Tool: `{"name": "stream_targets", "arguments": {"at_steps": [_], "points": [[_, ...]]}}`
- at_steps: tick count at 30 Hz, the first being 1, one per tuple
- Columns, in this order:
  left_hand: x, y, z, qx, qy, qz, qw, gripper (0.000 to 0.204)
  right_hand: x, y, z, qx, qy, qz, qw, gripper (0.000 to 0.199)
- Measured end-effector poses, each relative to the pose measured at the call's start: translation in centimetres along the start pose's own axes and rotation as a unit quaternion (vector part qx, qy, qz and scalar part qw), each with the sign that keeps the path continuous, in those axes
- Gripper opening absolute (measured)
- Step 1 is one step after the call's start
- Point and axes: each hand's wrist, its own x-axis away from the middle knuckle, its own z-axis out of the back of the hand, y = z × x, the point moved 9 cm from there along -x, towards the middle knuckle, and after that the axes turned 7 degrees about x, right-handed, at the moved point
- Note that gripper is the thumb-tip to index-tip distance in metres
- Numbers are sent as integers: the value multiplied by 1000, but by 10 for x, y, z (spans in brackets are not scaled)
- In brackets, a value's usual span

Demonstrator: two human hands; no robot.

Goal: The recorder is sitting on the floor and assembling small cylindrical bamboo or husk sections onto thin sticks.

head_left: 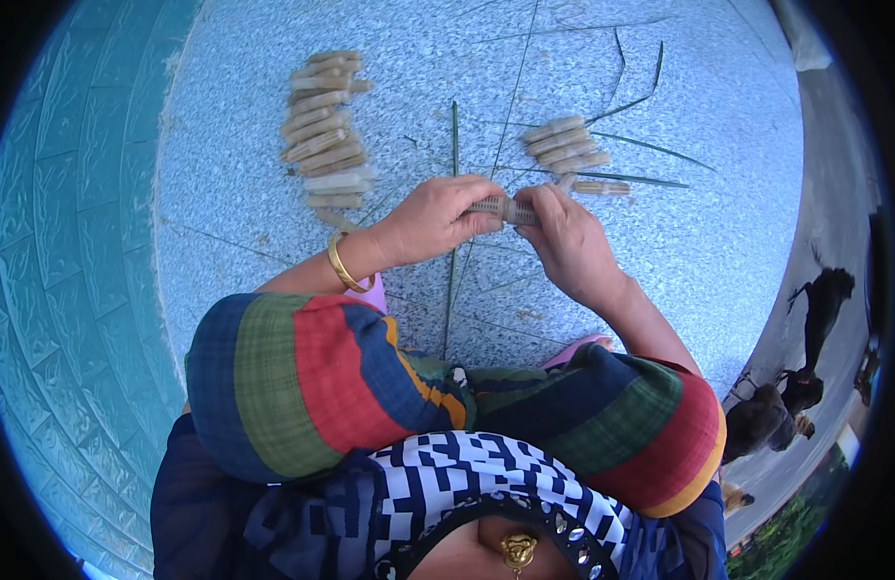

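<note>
My left hand [442, 217], with a gold bangle at its wrist, closes its fingers on one end of a small slotted, greyish tube [506, 210]. My right hand [575, 240] grips the tube's other end. It lies roughly level between my fingertips, with a paler band around its middle. Beyond my left hand, several pale tan tubes [322, 132] lie side by side in a column on the speckled floor. A smaller group of similar tubes [563, 145] sits just past my right hand, with a single tube [602, 188] nearest to it.
Long green grass blades [454, 145] lie scattered on the speckled stone floor [525, 280]. My striped trouser knees [293, 377] are bent below my hands. Teal tiles [70, 242] run along the left. Dark chickens [822, 309] stand on the grey ground at the right.
</note>
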Motion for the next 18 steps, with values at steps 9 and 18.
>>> {"name": "stream_targets", "arguments": {"at_steps": [9,18], "points": [[18,-25,-33,177,-138,62,972,35,11,-19,-14,5,-36,97,995,18],[76,-46,-82,511,-256,367,734,30,33,-29,-61,-24,-151,117,981,18]]}}
